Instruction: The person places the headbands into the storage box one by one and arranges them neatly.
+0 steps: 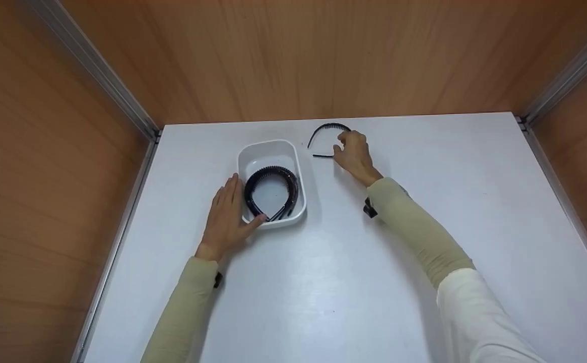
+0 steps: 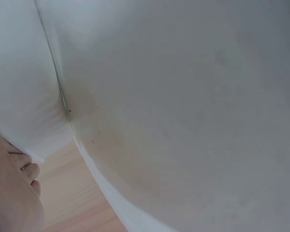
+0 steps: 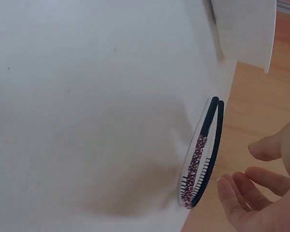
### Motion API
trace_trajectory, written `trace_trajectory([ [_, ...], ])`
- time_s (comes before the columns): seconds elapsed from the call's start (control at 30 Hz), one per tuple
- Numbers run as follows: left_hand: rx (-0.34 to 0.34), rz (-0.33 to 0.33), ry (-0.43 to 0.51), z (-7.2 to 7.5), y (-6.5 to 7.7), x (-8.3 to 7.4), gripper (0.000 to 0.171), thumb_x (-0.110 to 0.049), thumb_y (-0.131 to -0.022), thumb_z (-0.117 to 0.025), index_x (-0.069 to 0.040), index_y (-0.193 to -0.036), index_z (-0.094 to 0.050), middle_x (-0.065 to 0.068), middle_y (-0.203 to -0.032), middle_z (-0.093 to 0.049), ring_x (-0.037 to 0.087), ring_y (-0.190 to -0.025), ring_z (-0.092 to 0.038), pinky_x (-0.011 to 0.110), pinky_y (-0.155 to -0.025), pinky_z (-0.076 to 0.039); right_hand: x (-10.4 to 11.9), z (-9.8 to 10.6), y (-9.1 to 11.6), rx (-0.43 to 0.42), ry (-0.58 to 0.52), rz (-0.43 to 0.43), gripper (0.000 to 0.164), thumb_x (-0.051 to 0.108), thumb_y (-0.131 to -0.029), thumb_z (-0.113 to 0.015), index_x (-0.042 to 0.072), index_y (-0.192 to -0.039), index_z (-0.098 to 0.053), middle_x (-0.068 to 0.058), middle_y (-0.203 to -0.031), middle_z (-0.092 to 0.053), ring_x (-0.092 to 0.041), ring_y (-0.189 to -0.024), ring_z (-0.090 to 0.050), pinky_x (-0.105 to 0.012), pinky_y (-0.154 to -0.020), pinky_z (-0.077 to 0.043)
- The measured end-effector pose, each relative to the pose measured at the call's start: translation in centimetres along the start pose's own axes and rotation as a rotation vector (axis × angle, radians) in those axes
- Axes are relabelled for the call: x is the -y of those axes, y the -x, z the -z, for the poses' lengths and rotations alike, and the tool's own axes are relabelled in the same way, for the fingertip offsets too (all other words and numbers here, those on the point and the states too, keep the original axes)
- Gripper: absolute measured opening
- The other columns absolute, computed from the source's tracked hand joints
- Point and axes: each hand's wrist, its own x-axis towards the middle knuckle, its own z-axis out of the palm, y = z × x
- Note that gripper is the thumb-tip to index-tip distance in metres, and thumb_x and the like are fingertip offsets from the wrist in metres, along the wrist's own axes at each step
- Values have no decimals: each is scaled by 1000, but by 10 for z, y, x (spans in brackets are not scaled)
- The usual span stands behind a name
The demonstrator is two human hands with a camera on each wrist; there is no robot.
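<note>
A white rectangular tub [image 1: 268, 157] holds several dark toothed headbands [image 1: 253, 182] gathered in a ring. My left hand [image 1: 225, 217] rests along its left side, fingers straight against the outer wall and thumb over the near rim. Beyond the tub to the right, one more toothed headband [image 1: 329, 125] lies on the table; the right wrist view shows its dark ends and a sparkly reddish-and-white band [image 3: 197, 157]. Over its right side reaches my right hand [image 1: 354, 154], partly covering it. In the right wrist view, the loosely bent fingers [image 3: 249, 191] are apart from the headband.
The white table [image 1: 333, 282] is bounded by a wood-grain panel [image 1: 298, 60] at the back and others on both sides, with metal rails [image 1: 107, 75] at the corners. The tub's outer wall [image 2: 183, 106] fills most of the left wrist view.
</note>
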Motion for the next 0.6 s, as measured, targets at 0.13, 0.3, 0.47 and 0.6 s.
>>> trace_trajectory([
  [0.13,10,-6,-5,-1,-1,0,114,-74,-97,-58,5,-169,-16,19,-179,-14,34,-167,-14,48,-137,-11,-11,3,-6,-16,2,-37,36,6,-101,-65,-16,-129,-67,-29,-120,-66,-37,-112,-65,-50,-95,-59],
  [0.3,14,-8,-8,0,2,1,114,-72,-97,-60,5,-169,-15,20,-179,-14,33,-167,-13,47,-137,-11,-20,3,-13,-38,24,-62,34,5,-101,-64,-17,-126,-68,-29,-118,-65,-36,-108,-65,-48,-92,-60],
  [0.47,-2,-12,-2,2,6,3,115,-70,-96,-63,6,-168,-16,21,-178,-15,37,-166,-17,51,-135,-14,-25,1,-20,-91,31,-70,22,1,-98,-65,-16,-110,-72,-27,-105,-67,-32,-94,-61,-47,-81,-58],
  [0.6,-14,-15,-5,3,8,5,115,-69,-96,-65,7,-167,-18,22,-178,-16,38,-165,-18,51,-135,-15,-28,0,-24,-107,13,-116,29,2,-97,-68,-17,-119,-69,-29,-114,-68,-36,-105,-65,-50,-91,-60],
])
